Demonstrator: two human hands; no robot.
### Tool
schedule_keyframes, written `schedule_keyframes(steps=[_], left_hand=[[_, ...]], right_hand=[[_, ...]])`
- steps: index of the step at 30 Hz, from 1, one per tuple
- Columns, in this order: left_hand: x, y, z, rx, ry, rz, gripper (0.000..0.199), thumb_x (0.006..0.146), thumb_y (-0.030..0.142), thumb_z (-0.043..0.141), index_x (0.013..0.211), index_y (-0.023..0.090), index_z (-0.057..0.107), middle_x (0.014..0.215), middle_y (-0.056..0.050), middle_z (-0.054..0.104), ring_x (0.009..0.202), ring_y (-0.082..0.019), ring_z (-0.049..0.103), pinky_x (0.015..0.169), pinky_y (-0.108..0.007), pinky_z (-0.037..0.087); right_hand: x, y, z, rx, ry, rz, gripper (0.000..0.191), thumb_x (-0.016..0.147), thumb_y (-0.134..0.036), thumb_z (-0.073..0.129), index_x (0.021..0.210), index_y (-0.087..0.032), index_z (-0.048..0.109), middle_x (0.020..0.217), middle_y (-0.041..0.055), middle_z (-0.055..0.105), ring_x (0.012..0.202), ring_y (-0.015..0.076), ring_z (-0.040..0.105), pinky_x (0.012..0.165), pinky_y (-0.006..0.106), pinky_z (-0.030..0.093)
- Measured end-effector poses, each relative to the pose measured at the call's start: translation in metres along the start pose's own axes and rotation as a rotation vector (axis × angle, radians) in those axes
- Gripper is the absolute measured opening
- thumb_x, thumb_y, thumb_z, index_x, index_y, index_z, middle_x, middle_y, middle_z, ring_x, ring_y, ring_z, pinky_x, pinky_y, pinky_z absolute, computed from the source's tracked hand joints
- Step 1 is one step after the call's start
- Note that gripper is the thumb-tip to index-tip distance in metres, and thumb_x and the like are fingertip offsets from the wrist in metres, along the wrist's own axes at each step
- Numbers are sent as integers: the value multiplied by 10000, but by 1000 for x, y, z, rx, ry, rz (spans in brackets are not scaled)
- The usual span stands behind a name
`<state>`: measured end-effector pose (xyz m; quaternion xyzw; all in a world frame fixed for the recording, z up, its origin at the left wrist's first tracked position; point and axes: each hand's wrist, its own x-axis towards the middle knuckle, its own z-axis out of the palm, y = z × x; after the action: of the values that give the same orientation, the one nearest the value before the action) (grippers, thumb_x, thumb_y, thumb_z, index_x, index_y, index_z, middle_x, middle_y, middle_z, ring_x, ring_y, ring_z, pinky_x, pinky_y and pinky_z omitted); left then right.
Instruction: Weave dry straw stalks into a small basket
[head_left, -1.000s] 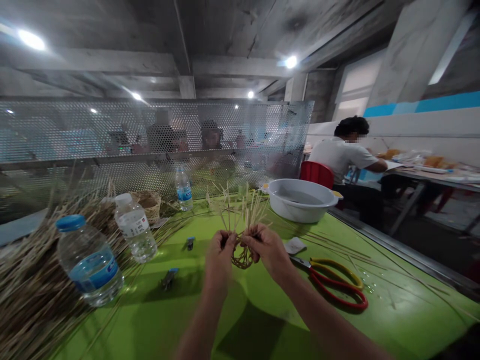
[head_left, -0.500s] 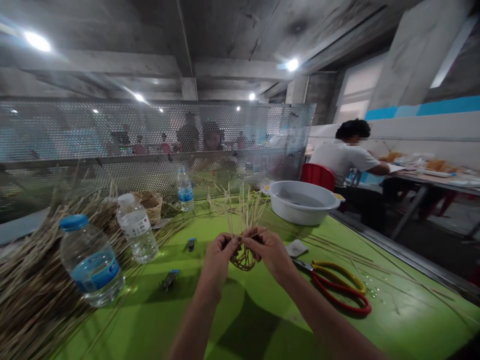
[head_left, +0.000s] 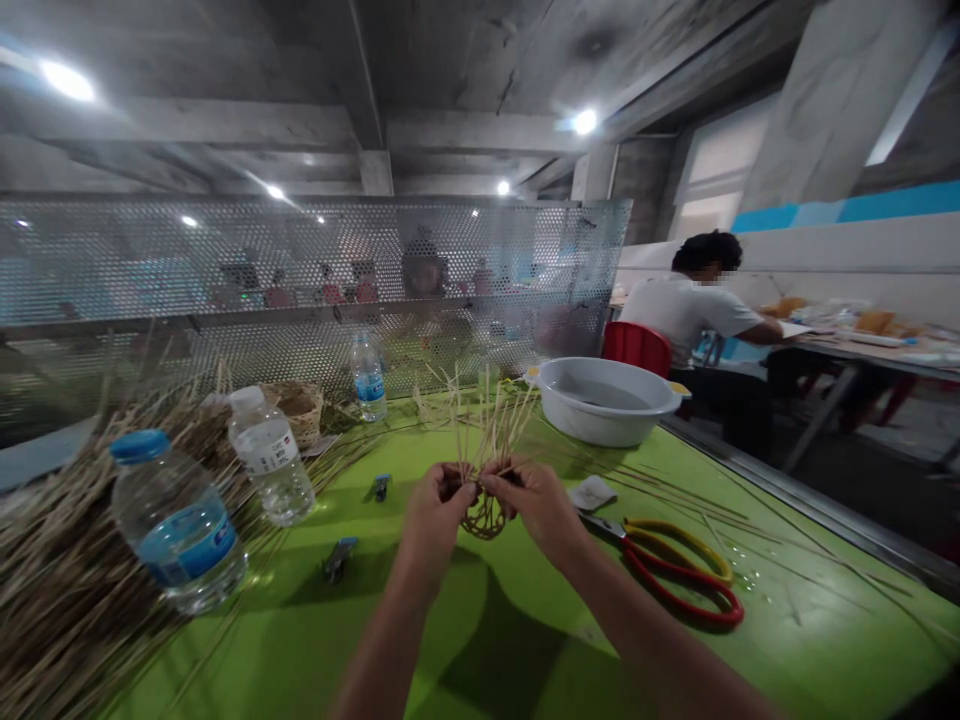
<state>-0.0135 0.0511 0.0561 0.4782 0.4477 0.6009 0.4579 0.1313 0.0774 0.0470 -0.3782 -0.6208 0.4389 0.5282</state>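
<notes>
Straw-coloured thin stalks (head_left: 490, 428) rise from the small, rounded woven piece (head_left: 484, 521), held above the smooth green table (head_left: 285, 650). The left hand (head_left: 439, 505) and the right hand (head_left: 536, 497) pinch its upper edge with thumbs and fingers, almost unchanged since half a second ago.

- Dim overall; white ceiling lamps (head_left: 67, 80) glare above and beyond the hands (head_left: 439, 510).
- A soft dark shadow (head_left: 502, 645) lies on the worktop (head_left: 322, 650), below the hands.
- Straw (head_left: 52, 620) to their left is blurred.
- Pillar (head_left: 832, 130) up to their right leans, distorted.
</notes>
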Motion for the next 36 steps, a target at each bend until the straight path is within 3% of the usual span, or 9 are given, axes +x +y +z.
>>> schedule_keyframes(steps=[5, 10, 16, 25, 30, 36], left_hand=[[2, -3, -1, 81, 24, -22, 226, 589, 296, 762, 698, 145, 634, 635, -37, 657, 607, -174, 599, 599, -292, 469], [0, -1, 1, -52, 9, -27, 268, 568, 333, 787, 680, 147, 631, 611, -6, 629, 589, -139, 565, 588, -256, 447], [0, -3, 1, -63, 16, -24, 320, 638, 434, 770, 704, 148, 642, 626, -6, 627, 606, -139, 557, 600, -251, 432], [-2, -17, 10, -251, 115, -31, 296, 671, 405, 767, 708, 165, 599, 668, 31, 584, 648, -111, 524, 667, -238, 427], [-5, -11, 15, -366, 205, -39, 330, 593, 390, 816, 711, 168, 604, 676, 31, 598, 665, -108, 550, 702, -236, 446], [-6, -7, 18, -456, 228, -55, 355, 531, 368, 850, 675, 174, 590, 654, 39, 594, 641, -105, 571, 692, -237, 458]], right_hand=[[-1, 4, 3, -89, 60, -21, 200, 725, -376, 669, 745, -178, 652, 589, -13, 579, 466, 108, 461, 438, 226, 362], [-2, 4, 2, -85, 95, -39, 189, 728, -373, 668, 746, -185, 651, 612, -7, 586, 508, 118, 472, 459, 231, 359], [-1, 3, 2, -18, 7, -32, 213, 727, -395, 676, 740, -188, 628, 601, -20, 558, 506, 111, 464, 459, 223, 370], [2, 1, 0, -19, -58, -7, 157, 716, -332, 674, 744, -179, 650, 624, -16, 584, 500, 111, 487, 487, 238, 401], [1, -1, 0, 30, -52, 4, 170, 704, -337, 689, 738, -176, 647, 643, -12, 589, 504, 115, 502, 490, 245, 407], [0, -4, -1, 67, -76, 12, 184, 701, -345, 694, 768, -180, 644, 680, -11, 602, 524, 111, 501, 511, 244, 416]])
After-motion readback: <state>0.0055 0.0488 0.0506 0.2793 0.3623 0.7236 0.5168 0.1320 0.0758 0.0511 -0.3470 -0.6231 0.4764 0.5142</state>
